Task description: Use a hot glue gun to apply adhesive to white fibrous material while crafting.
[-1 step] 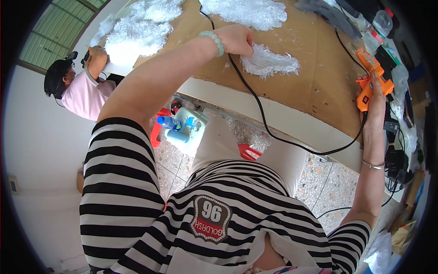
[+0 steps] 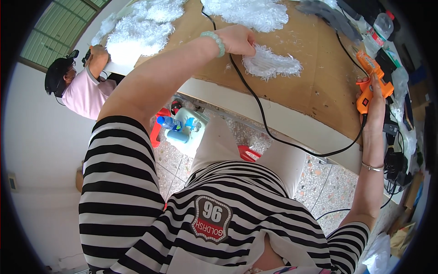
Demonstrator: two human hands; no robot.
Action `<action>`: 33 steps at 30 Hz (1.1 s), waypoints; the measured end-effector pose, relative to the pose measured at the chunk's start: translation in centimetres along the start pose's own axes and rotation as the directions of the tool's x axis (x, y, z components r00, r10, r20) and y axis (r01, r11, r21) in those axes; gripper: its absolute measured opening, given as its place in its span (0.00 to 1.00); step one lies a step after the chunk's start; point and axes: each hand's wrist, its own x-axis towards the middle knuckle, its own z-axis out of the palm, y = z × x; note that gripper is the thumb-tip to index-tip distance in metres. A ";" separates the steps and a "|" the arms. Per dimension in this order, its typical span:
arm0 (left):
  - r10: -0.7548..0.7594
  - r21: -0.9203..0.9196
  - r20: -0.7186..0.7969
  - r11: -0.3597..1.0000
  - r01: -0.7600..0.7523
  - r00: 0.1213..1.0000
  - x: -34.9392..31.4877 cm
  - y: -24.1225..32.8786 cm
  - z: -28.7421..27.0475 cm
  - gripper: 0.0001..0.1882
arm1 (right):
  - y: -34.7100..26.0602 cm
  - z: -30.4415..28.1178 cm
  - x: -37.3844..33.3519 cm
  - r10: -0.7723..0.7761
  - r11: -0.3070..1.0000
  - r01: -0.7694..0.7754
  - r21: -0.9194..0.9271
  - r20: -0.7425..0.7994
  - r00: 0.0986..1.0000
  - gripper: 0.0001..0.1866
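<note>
My left hand point(image 2: 237, 40), a pale green bead bracelet at its wrist, pinches the left end of a small white shaggy, fringed piece point(image 2: 276, 65). That piece lies on a brown cardboard sheet point(image 2: 315, 86) covering the table. At the table's right side, my right hand point(image 2: 377, 102) is wrapped around an orange glue gun point(image 2: 365, 100), its nozzle pointing away from me. From the gun's handle a black cord point(image 2: 261, 107) loops along the near table edge and passes beneath my left wrist. My right fingers are partly hidden by the gun.
Larger white shaggy pieces point(image 2: 248, 13) lie farther back, with more point(image 2: 139, 39) at the left. A clear bottle point(image 2: 382, 27), plastic bags and cables crowd the right edge. Another person point(image 2: 86, 93) works at the left. Below the table, a stool point(image 2: 194, 137) carries bottles.
</note>
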 end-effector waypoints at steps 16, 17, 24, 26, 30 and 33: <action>0.198 -0.184 -0.411 0.938 -0.294 0.890 -2.9 2.8 0.8 0.20 | 0.3 -0.8 0.4 -0.011 1.000 0.012 -0.013 0.042 0.999 0.13; 0.198 -0.186 -0.410 0.937 -0.294 0.891 -3.0 2.8 -0.2 0.20 | 0.2 -0.8 0.4 -0.010 1.000 0.010 -0.015 0.041 0.999 0.13; -0.247 -0.296 -0.818 0.955 -0.012 0.519 -3.8 -11.4 -10.0 0.14 | -0.5 0.7 -0.3 0.000 1.000 -0.001 -0.018 -0.045 0.999 0.14; -0.475 -0.500 -0.785 0.865 0.048 0.398 -5.6 -16.4 -11.5 0.18 | -0.7 0.8 -0.5 0.002 1.000 -0.003 -0.009 -0.050 0.999 0.14; -0.749 -0.757 -0.608 0.647 0.090 0.262 -7.7 -22.2 -9.9 0.16 | -0.3 0.4 -0.3 0.003 1.000 -0.003 -0.024 0.004 1.000 0.14; -0.776 -0.757 -0.581 0.626 0.187 0.247 -8.3 -24.9 -8.5 0.17 | 0.0 -0.1 0.1 0.004 0.999 -0.004 -0.047 0.017 1.000 0.15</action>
